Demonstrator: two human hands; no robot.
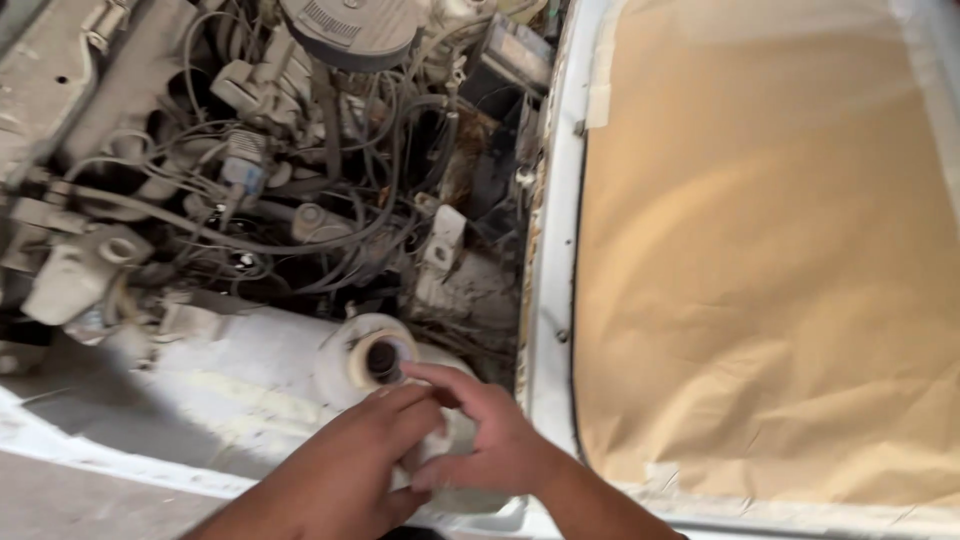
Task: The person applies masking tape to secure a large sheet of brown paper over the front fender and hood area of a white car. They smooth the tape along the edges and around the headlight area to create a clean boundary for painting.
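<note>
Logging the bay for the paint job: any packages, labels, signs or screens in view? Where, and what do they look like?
No packages, labels, signs or screens readable as such.
Masking paper: tan sheet covering the windscreen, right.
Masking tape: pale strip along the paper's left edge.
Both hands, left hand and right hand, at the taped round mount.

Both forearms cut off at bottom edge, strut tower (440, 450) partly hidden behind hands

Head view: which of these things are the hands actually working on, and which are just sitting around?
In hand:
- left hand and right hand, both at the round white mount
- dark centre piece in the mount, just beyond the right fingertips

Just lying about:
- hoses and wires
- round ribbed cover
- brown masking paper over the windscreen
- masking tape strip
</note>
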